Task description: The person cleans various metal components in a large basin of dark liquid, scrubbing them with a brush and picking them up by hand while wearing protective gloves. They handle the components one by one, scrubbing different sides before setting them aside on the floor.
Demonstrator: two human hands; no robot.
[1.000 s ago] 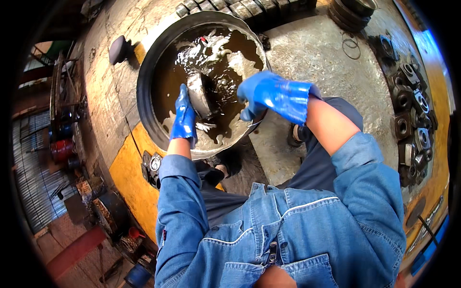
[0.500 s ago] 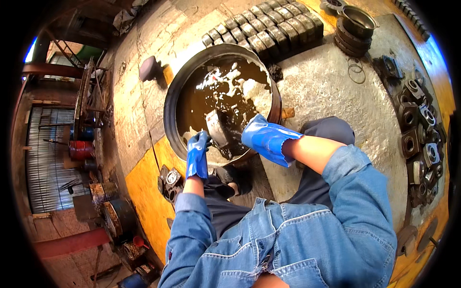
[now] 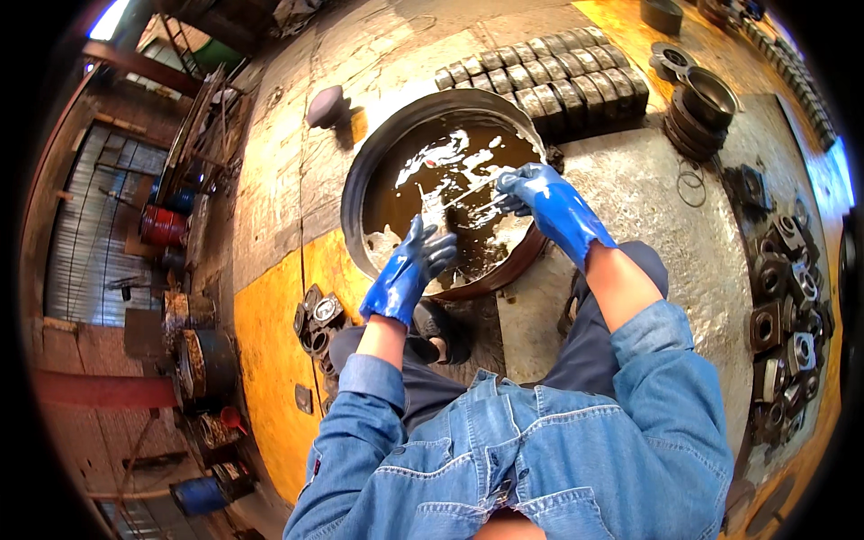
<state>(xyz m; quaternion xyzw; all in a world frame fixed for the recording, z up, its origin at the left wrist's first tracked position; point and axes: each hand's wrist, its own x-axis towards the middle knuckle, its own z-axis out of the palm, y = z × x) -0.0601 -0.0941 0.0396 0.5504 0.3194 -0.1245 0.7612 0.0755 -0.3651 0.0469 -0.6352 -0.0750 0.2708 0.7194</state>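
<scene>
A wide round metal tub (image 3: 358, 180) of brown liquid with white foam stands before me. My left hand (image 3: 416, 261), in a blue rubber glove, is over its near left rim. Its fingers are spread and hold nothing. My right hand (image 3: 531, 186), gloved alike, is over the tub's right side with its fingers closed. From them two thin pale lines (image 3: 472, 191) run leftward over the liquid; whether they are a thin ring's edges or rods, I cannot tell. A grey, partly sunk metal piece (image 3: 436, 214) shows between my hands, blurred by glare.
Rows of dark metal blocks (image 3: 562, 85) lie beyond the tub. Stacked metal rings (image 3: 697, 117) and two thin wire rings (image 3: 691, 186) are to the right, near many greasy machined parts (image 3: 787, 297). More parts (image 3: 322, 315) lie left of my feet. A rounded lump (image 3: 326, 106) sits far left.
My right hand has moved up and over the liquid, now with the thin pale lines at its fingers. My left hand has come off the curved metal piece and opened. The view has shifted.
</scene>
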